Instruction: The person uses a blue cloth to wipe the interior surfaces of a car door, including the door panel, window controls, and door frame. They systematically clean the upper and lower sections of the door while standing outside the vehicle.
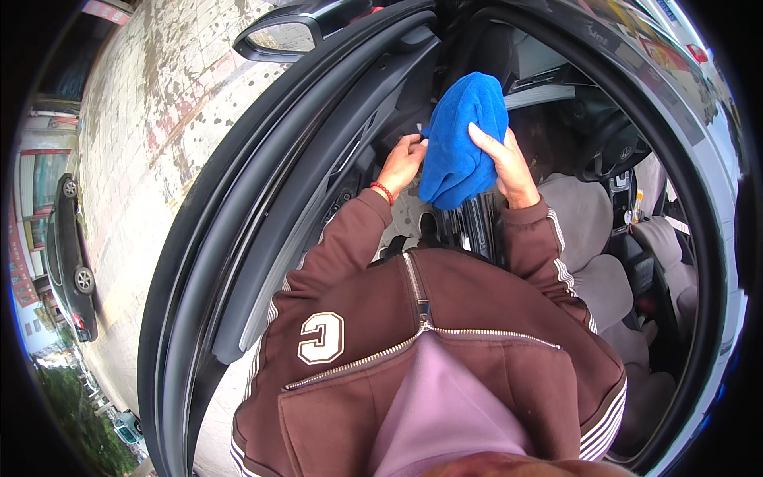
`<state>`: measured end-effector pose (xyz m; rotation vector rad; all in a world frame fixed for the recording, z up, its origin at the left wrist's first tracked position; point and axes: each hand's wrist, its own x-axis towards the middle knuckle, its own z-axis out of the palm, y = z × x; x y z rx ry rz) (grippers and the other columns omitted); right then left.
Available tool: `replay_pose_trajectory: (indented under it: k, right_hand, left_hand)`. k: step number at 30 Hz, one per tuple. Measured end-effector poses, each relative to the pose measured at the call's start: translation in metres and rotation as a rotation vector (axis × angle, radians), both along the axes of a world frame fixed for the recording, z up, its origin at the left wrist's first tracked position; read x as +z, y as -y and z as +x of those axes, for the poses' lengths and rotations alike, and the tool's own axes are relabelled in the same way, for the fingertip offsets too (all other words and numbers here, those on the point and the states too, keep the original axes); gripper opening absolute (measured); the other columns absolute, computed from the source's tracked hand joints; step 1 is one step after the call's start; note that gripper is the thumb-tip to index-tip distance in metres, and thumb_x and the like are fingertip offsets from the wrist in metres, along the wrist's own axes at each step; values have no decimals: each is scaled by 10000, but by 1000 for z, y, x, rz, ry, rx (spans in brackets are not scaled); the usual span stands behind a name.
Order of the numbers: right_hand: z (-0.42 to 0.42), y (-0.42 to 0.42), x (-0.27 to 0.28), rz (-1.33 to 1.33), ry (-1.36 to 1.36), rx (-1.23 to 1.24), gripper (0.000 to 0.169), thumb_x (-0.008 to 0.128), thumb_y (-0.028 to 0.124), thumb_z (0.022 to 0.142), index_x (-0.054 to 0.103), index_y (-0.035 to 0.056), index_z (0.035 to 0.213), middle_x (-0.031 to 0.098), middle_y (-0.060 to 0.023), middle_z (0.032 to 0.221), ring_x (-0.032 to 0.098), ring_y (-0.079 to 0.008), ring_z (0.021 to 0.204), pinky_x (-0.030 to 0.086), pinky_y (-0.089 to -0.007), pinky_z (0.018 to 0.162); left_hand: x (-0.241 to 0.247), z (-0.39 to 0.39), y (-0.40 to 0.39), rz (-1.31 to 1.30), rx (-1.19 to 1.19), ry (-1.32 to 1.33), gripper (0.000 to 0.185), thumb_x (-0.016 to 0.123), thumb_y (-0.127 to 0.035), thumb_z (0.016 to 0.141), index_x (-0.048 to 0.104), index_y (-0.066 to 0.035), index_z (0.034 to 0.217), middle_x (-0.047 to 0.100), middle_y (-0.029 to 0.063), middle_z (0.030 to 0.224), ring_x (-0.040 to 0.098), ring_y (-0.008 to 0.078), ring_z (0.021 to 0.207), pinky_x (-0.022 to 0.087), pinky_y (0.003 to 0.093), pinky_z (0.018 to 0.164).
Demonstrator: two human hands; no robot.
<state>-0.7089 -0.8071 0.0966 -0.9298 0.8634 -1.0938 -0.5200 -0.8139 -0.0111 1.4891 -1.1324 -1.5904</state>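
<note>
A folded blue cloth (462, 140), soft and towel-like, is in my right hand (506, 161), thumb on its near face and fingers behind it. Close to the cloth's left edge is my left hand (402, 167), its fingers bent and a red bead bracelet (382, 192) on the wrist. Whether those fingertips pinch the cloth's edge I cannot tell. Both hands are in the gap between a swung-out car door (286, 197) and the car's door opening. Under the cloth runs the dark door sill (474, 229).
Grey front seats (578, 220) and a steering wheel (614, 149) lie inside the car to the right. The black door frame (706, 238) curves around them. A side mirror (283, 39) sticks out at the top. Beyond the door, a dark car (68, 256) stands on the paving (137, 197).
</note>
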Motion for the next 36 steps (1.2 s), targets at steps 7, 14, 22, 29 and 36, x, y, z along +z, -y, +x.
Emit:
replay_pose_trajectory:
  k: [7,14,22,29,36]
  right_hand:
    - [21,82,-2,-361,-336,-343,299,623,223,845,623,8,1053,660,-77,915,628,-166,850,504,-310,758]
    - [66,158,-35,-633,-966,-406,457,564,225,820,514,23,1228,544,-139,1233,494,-355,1113,426,-425,944]
    - [14,248,-68,168,-115,-91,398,543,246,851,558,-14,1152,626,-173,1081,624,-268,942,503,-414,815]
    - [59,170,-55,-650,-575,-335,494,586,180,753,554,17,1218,554,-198,1210,527,-372,1131,391,-405,993]
    - [17,222,-35,-500,-474,-619,290,603,163,846,630,6,1089,642,-117,1050,617,-231,930,468,-327,859]
  left_hand:
    - [8,20,-46,97,-178,-55,397,505,-322,982,560,-6,1217,635,87,1150,598,154,1024,433,295,905]
    - [5,35,-82,79,-148,-38,367,528,-280,972,572,-8,1213,661,86,1104,608,143,1000,439,288,889]
    - [-14,29,-99,232,-115,-27,322,544,-178,959,567,26,1207,652,105,1102,607,148,967,448,274,899]
    - [-20,14,-87,233,-220,5,320,545,-154,955,560,50,1202,656,114,1090,614,155,971,455,275,891]
    - [-23,13,-80,166,-209,15,312,555,-130,948,561,62,1194,661,119,1082,614,151,973,468,267,872]
